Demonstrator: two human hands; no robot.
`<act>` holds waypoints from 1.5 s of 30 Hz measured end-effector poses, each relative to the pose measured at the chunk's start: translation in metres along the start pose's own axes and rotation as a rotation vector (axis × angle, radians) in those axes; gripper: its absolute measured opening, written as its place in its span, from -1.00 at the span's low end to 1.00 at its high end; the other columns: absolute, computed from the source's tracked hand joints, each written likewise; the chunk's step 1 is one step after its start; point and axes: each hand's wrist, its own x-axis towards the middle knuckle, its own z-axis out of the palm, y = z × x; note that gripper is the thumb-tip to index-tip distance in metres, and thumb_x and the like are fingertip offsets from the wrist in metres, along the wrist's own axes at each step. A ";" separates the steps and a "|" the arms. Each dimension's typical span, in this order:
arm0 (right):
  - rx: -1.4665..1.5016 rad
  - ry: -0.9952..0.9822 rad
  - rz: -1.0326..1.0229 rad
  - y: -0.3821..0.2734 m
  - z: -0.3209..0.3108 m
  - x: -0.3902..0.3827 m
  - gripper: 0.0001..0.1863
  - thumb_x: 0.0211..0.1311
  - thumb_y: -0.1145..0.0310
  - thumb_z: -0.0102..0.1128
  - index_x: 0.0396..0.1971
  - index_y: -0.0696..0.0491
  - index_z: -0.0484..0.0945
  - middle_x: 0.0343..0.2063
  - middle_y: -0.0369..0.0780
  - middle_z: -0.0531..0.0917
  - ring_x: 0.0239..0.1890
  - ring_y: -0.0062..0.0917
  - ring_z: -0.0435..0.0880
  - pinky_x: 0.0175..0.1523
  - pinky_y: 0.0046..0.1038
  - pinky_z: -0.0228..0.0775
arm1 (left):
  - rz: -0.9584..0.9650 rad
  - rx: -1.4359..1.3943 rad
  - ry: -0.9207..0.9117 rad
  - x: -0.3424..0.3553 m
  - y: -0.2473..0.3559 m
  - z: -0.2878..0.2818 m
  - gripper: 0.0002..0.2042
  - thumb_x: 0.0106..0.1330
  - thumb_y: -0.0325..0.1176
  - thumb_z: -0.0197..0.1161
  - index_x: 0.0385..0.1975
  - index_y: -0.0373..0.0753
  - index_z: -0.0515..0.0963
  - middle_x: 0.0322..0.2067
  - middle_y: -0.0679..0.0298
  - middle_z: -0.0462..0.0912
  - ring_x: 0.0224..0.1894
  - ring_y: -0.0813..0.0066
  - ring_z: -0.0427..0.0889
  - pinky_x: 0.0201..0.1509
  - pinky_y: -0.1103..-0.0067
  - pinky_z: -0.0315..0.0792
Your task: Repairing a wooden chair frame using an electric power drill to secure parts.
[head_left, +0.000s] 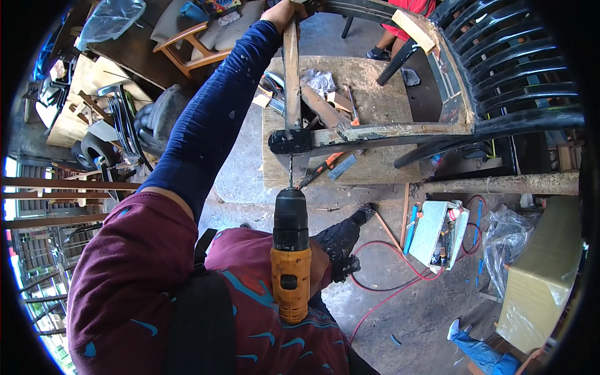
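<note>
Your left grip (284,14) clasped the chair (400,132) over the bench (369,72), likely to steady it; your right grip (320,267), mostly hidden, held the drill (291,262), seemingly keeping its bit (290,172) lined up with the corner.

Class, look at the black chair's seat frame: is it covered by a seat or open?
Open: the wooden work surface beneath shows through the seat frame, with no panel across it.
</note>
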 end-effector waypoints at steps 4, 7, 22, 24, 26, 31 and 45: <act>-0.009 0.018 -0.002 0.000 0.002 0.002 -0.64 -0.02 0.20 0.57 -0.41 0.06 0.54 -0.58 -0.21 0.61 -0.53 -0.30 0.66 -0.42 -0.33 0.50 | -0.031 -0.300 0.013 -0.005 -0.001 0.000 -0.82 0.26 -0.56 0.16 -0.30 -0.24 0.72 -0.40 0.23 0.76 -0.32 0.49 0.70 -0.18 0.52 0.54; -0.009 0.003 -0.015 0.003 0.002 0.003 -0.64 -0.03 0.21 0.57 -0.42 0.06 0.54 -0.59 -0.21 0.61 -0.54 -0.31 0.66 -0.43 -0.34 0.50 | 0.063 -0.325 0.025 0.001 -0.006 0.002 -0.81 0.24 -0.58 0.15 -0.31 -0.26 0.72 -0.38 0.25 0.77 -0.31 0.50 0.71 -0.17 0.54 0.54; 0.106 -0.048 0.004 0.027 0.006 -0.006 -0.70 -0.08 0.30 0.56 -0.41 0.08 0.60 -0.58 -0.20 0.65 -0.52 -0.34 0.70 -0.39 -0.39 0.55 | 0.175 -0.473 -0.039 0.004 -0.014 0.001 -0.87 0.24 -0.59 0.14 -0.36 -0.25 0.64 -0.37 0.23 0.74 -0.27 0.43 0.71 -0.19 0.50 0.50; 0.206 -0.091 -0.020 0.030 0.005 -0.004 -0.70 -0.08 0.30 0.56 -0.41 0.08 0.60 -0.57 -0.20 0.66 -0.51 -0.33 0.71 -0.38 -0.38 0.56 | 0.135 -0.299 -0.063 0.000 -0.004 -0.013 -0.87 0.24 -0.57 0.17 -0.36 -0.25 0.66 -0.38 0.22 0.75 -0.29 0.41 0.71 -0.19 0.49 0.51; 0.132 -0.019 -0.042 0.026 0.004 -0.001 -0.69 -0.09 0.30 0.56 -0.41 0.09 0.60 -0.56 -0.20 0.66 -0.50 -0.32 0.71 -0.37 -0.38 0.57 | 0.102 -0.345 0.017 -0.007 0.009 -0.022 -0.86 0.24 -0.57 0.18 -0.35 -0.25 0.69 -0.40 0.22 0.75 -0.30 0.46 0.70 -0.20 0.50 0.51; 0.027 0.077 -0.064 0.013 0.006 0.006 -0.68 -0.08 0.30 0.56 -0.38 0.11 0.62 -0.51 -0.16 0.69 -0.47 -0.30 0.73 -0.34 -0.36 0.59 | -0.138 -0.557 0.034 -0.009 0.026 -0.023 -0.82 0.25 -0.59 0.17 -0.34 -0.27 0.73 -0.42 0.20 0.77 -0.32 0.53 0.68 -0.21 0.51 0.52; 0.067 0.063 -0.013 0.038 0.009 -0.025 -0.72 -0.05 0.34 0.56 -0.38 0.12 0.64 -0.50 -0.16 0.71 -0.47 -0.32 0.74 -0.33 -0.38 0.60 | -0.094 -0.627 -0.028 -0.007 0.019 -0.019 -0.83 0.29 -0.60 0.13 -0.31 -0.29 0.69 -0.41 0.29 0.74 -0.35 0.52 0.66 -0.25 0.53 0.50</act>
